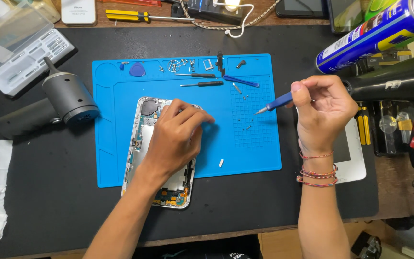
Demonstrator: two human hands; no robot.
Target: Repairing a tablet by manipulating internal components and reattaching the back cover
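On the blue mat point(259, 153), one opened tablet point(142, 144) lies with its back off, its lower end hanging over the mat's front edge onto the black desk cover point(49, 192). The left hand point(176, 139) rests flat on the tablet, fingers loosely bent and pressed down on its upper right part; it grips nothing, and the fingertips reach just past the tablet's edge onto the mat. The right hand point(324, 112) hovers over the mat's right edge, fingers curled tight round one blue screwdriver point(274, 104), whose tip points left and down over the gridded part of the mat, well apart from the tablet.

Along the mat's top lie two black screwdrivers point(202, 79), one blue pick point(137, 70), one blue pry tool point(240, 81) and a small heap of metal parts point(178, 64). A few tiny screws sit in the grid, too small to count. One white bit point(221, 163) lies near the mat's front.

Left of the mat lies one grey blower point(65, 98), beside one clear bit case point(22, 50). At the top right, one blue and yellow spray can point(374, 31) leans in. One yellow screwdriver point(130, 16) lies behind the mat. Three thread bracelets point(317, 170) ring the right wrist
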